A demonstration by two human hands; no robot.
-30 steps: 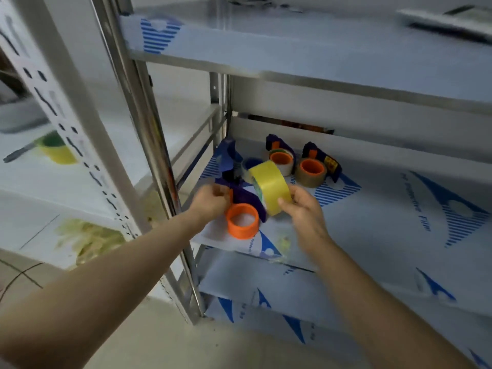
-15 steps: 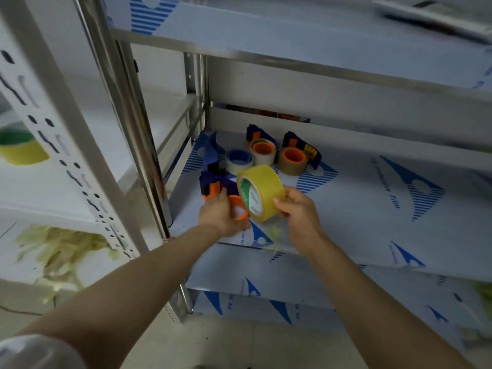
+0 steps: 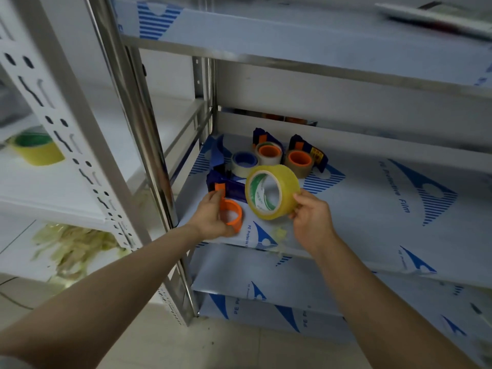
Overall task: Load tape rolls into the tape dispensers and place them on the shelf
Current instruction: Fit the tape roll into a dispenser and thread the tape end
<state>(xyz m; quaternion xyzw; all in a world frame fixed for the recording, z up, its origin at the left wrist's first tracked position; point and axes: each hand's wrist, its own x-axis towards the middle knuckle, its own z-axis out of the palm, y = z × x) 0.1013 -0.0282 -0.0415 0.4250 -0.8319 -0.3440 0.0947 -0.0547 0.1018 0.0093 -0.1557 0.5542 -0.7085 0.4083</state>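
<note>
In the head view, near the middle of the frame, the person's left hand (image 3: 213, 214) is curled around a blue tape dispenser (image 3: 226, 186) and its orange hub (image 3: 231, 215), gripping it just above the front of the middle shelf (image 3: 372, 209); the hub's open side faces right, probably so a roll can slide straight onto it. The right hand (image 3: 310, 217) pinches the yellow tape roll (image 3: 271, 191) by its outer rim with thumb and fingertips, leaving the cardboard core clear. The roll is tilted with its hole turned toward the hub, just beside it but not yet on it, which suggests the loading step is about to begin. Farther back on the same shelf, above centre, two loaded dispensers (image 3: 269, 150) stand side by side, apparently already finished, with a loose clear roll (image 3: 244, 162) to their left. At the left edge of the frame another yellow roll (image 3: 37, 151) sits on a white rack (image 3: 66, 102), well apart from the work. The lower shelf (image 3: 239, 275) beneath the hands carries only its blue-printed protective film.
</note>
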